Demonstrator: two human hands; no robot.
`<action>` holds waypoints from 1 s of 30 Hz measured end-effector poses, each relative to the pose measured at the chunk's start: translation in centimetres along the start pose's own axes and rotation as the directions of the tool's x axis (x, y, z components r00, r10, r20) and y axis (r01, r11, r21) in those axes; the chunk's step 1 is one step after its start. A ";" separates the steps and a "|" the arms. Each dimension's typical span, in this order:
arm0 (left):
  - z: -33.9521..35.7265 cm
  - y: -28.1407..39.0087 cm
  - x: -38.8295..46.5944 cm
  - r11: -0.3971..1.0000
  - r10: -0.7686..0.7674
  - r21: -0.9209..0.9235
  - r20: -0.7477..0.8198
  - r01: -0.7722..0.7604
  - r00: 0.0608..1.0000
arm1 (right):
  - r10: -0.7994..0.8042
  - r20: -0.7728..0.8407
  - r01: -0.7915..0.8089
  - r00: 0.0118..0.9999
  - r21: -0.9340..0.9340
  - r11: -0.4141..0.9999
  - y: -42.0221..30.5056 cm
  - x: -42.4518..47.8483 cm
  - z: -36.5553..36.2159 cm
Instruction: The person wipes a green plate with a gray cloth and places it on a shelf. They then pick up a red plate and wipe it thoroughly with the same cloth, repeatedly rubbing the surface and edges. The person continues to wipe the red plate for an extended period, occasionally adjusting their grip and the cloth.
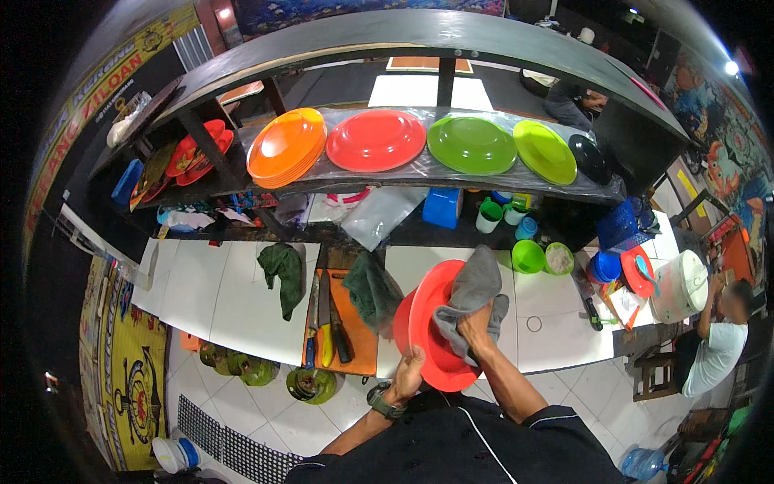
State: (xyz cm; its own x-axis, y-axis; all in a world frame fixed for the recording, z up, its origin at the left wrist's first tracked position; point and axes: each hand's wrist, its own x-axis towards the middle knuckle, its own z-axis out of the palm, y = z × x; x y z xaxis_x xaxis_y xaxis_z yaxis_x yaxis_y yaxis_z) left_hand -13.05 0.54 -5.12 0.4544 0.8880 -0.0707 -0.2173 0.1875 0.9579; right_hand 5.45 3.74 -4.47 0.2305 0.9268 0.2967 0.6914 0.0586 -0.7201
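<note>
My left hand [409,374] grips the rim of a red plastic plate [428,314], which is tilted on edge above the white tiled counter. In my right hand [476,330] is a bunched grey cloth [478,281], pressed against the plate's inner face. Part of the cloth hangs over the upper rim. Whether more than one plate is in my left hand cannot be told. Just left of the plate, a dark green cloth [370,290] lies partly over an orange cutting board [357,357], where several knives [327,320] rest.
Stacked orange plates [284,148], red plates [376,140] and green plates [471,145] line the shelf ahead. Another green cloth [283,275] lies left. Green bowls [528,256], a knife [591,311] and a white bucket [680,287] stand right. A person [716,351] sits beyond. Gas cylinders [311,385] are below.
</note>
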 end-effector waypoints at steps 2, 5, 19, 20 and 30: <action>0.2 0.3 0.1 0.999 0.029 0.021 -0.009 -0.029 1.000 | -0.036 0.076 0.028 0.996 0.095 0.995 -1.6 -1.3 0.7; -0.1 0.5 0.4 1.000 0.005 -0.002 0.033 -0.005 0.999 | -0.117 0.221 0.049 0.968 0.294 0.955 -4.2 -2.6 1.9; -2.8 3.7 0.7 0.943 -0.002 -0.332 -0.069 -0.021 0.998 | -0.212 0.104 0.220 0.972 -0.076 0.973 -1.8 -0.6 2.3; -2.0 4.6 0.9 0.960 -0.007 -0.279 -0.069 -0.013 0.998 | -0.046 0.088 0.022 0.995 0.251 0.968 -0.1 -2.8 5.7; -6.7 4.7 -0.6 0.901 -0.032 -0.434 -0.039 0.012 0.999 | -0.319 0.316 0.436 0.893 -0.441 0.784 -7.2 0.4 0.2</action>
State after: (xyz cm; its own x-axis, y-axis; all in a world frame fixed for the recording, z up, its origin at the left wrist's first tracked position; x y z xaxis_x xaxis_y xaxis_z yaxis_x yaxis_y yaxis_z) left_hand -20.15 3.67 -2.42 0.4274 0.8971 -0.1119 -0.5656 0.3619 0.7411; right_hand 0.40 3.81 0.70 -0.2312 0.9268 0.2961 0.9449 0.2864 -0.1584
